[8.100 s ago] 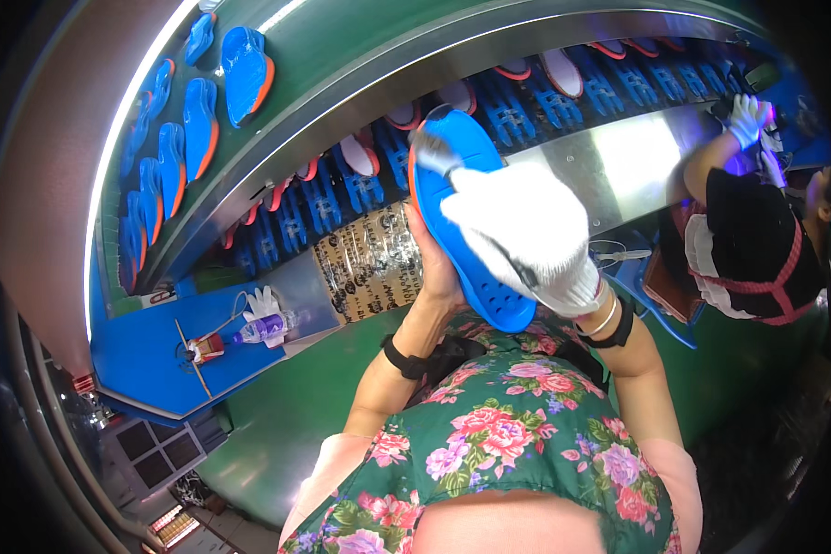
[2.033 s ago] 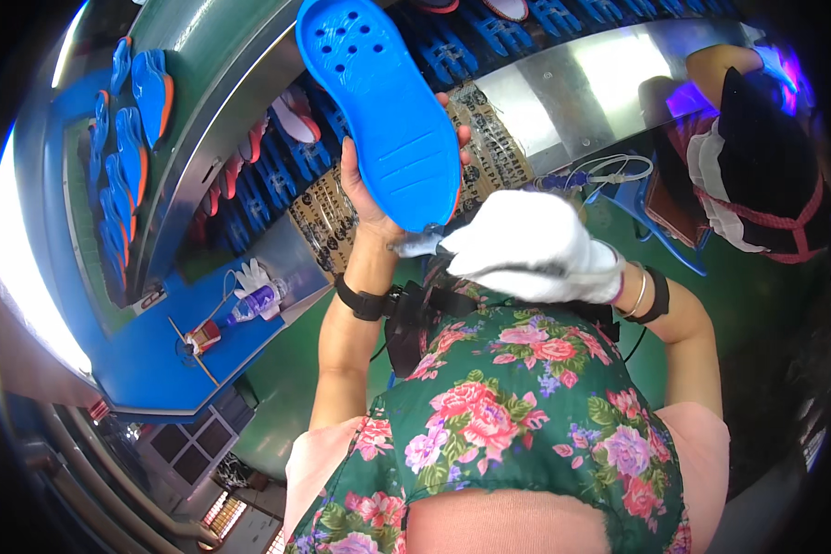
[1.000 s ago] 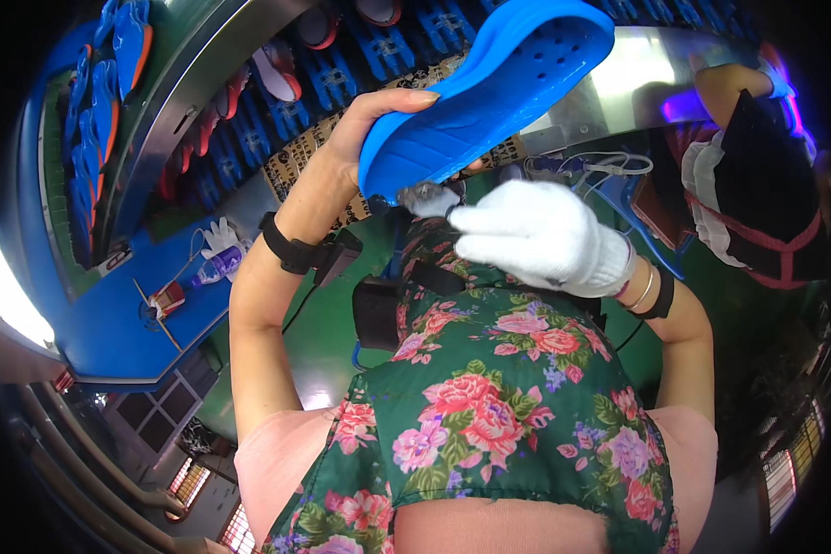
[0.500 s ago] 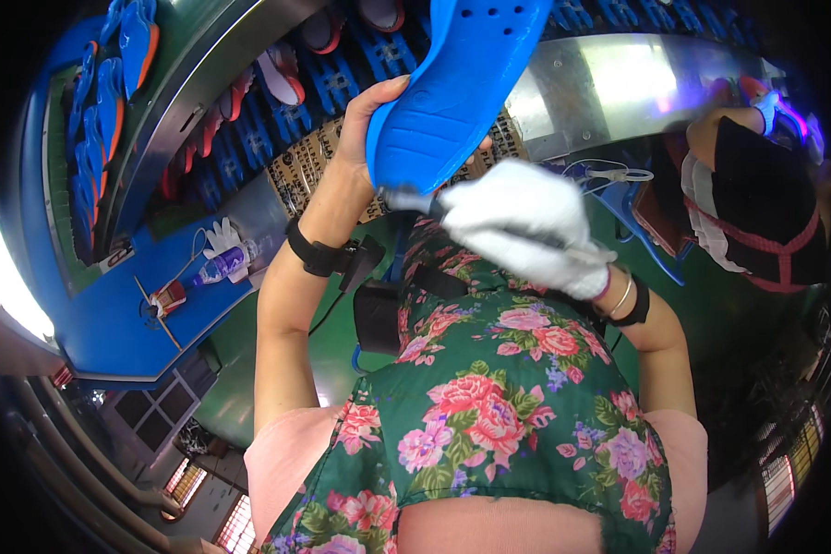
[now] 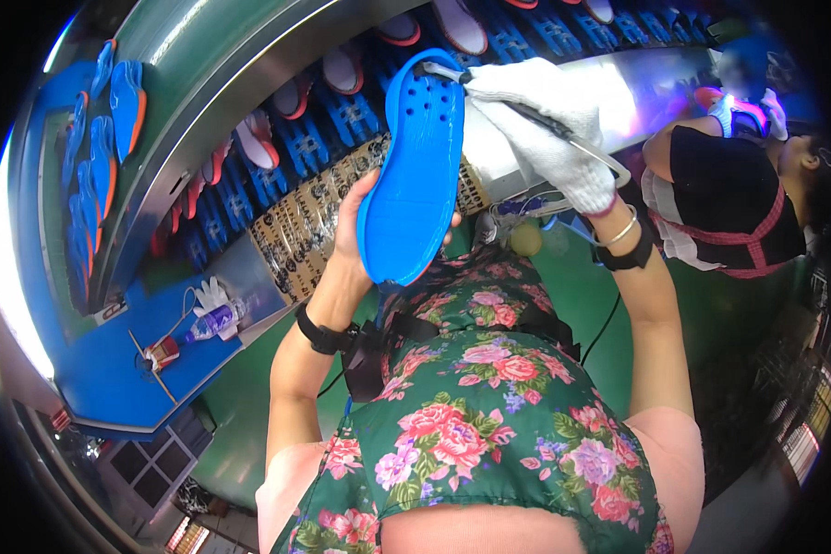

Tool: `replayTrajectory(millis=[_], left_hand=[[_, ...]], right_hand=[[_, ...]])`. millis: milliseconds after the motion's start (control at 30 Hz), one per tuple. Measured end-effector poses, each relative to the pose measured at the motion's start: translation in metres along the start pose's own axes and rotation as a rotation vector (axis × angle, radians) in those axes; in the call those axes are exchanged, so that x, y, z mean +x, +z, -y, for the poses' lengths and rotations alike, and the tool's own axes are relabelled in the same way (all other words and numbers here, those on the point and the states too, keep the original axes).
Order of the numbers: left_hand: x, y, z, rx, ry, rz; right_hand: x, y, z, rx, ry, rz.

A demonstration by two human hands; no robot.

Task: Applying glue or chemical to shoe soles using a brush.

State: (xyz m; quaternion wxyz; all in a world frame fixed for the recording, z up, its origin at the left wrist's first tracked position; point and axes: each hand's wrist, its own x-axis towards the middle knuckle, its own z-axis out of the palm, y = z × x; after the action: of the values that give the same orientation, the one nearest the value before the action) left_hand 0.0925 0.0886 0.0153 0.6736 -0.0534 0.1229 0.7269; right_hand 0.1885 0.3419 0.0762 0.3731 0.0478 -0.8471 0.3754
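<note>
My left hand [image 5: 353, 222] holds a blue shoe sole [image 5: 411, 180] by its lower half, thumb at the left edge and fingertips showing at the right. The sole stands nearly upright, its inner face toward me, with several round holes near the top end. My right hand [image 5: 549, 120], in a white knitted glove, is closed around a thin-handled brush [image 5: 445, 70]. The brush tip touches the sole's top end, just above the holes. Its bent wire-like handle [image 5: 609, 164] sticks out past my wrist.
Beyond the sole runs a conveyor with shoe uppers [image 5: 343, 69] and blue racks [image 5: 353, 115]. Brown taped cardboard [image 5: 295, 226] covers its near edge. At left, a blue table [image 5: 111, 369] bears a bottle [image 5: 212, 321] and a glove [image 5: 210, 295]. Blue soles [image 5: 127, 106] stand above. A co-worker [image 5: 725, 194] is at right.
The brush has moved from the sole's lower end up to its top end. My left hand has lowered the sole and turned it more upright. The co-worker has shifted a little.
</note>
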Motion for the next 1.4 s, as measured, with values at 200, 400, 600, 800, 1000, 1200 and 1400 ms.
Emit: replayTrajectory(millis=[200, 400, 600, 800, 1000, 1200, 1400], left_hand=[[-0.015, -0.025, -0.015, -0.157, 0.066, 0.009], [-0.03, -0.022, -0.023, 0.098, 0.191, -0.061], [-0.054, 0.034, -0.05, 0.428, 0.452, 0.264], [-0.04, 0.072, -0.173, 0.149, 0.491, 0.563], [-0.021, 0.082, -0.228, -0.368, 0.905, 0.25], [-0.023, 0.065, -0.2, -0.329, 1.051, 0.156], [-0.019, 0.07, -0.207, -0.259, 1.129, 0.15]], right_hand=[[-0.039, 0.037, 0.058, -0.143, -0.184, 0.151], [-0.058, 0.029, 0.097, 0.899, 0.535, 0.268], [-0.069, 0.01, 0.07, 1.135, 0.885, -0.155], [-0.088, 0.047, 0.051, 0.983, 1.013, -0.116], [-0.108, 0.078, 0.04, 0.795, 0.981, 0.034], [-0.124, 0.072, 0.041, 0.75, 1.052, 0.085], [-0.135, 0.063, 0.035, 0.755, 1.074, 0.054]])
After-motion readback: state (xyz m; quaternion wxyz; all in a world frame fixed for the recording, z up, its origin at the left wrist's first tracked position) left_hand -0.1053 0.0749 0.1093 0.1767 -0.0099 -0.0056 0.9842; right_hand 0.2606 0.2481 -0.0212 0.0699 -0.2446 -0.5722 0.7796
